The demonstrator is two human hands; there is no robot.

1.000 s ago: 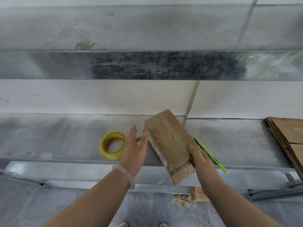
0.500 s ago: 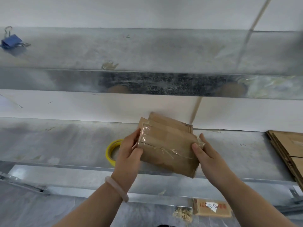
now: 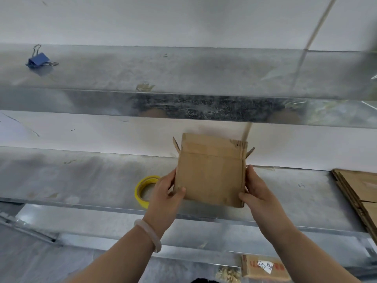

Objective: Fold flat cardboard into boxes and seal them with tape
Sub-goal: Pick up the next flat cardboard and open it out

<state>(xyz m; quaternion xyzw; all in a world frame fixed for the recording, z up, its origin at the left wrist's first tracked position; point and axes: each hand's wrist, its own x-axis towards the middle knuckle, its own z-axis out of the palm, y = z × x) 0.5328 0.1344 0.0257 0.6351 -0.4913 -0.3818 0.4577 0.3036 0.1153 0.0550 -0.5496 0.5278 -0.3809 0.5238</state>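
A small brown cardboard box (image 3: 210, 176) is held up above the metal shelf (image 3: 81, 180), one plain side facing me and its top flaps sticking up and loose. My left hand (image 3: 166, 193) grips its lower left edge, thumb on the front face. My right hand (image 3: 256, 190) grips the lower right edge in the same way. A yellow roll of tape (image 3: 142, 189) lies flat on the shelf just left of my left hand, partly hidden behind it.
A stack of flat cardboard (image 3: 361, 193) lies at the shelf's right end. A blue binder clip (image 3: 38, 59) sits on the upper shelf at far left. On the floor below lie a labelled cardboard piece (image 3: 265, 268) and some scraps.
The box has been turned from its taped face to a plain side with the open flaps upward, and lifted slightly. Both hands shifted to its lower edges. The view tilted upward.
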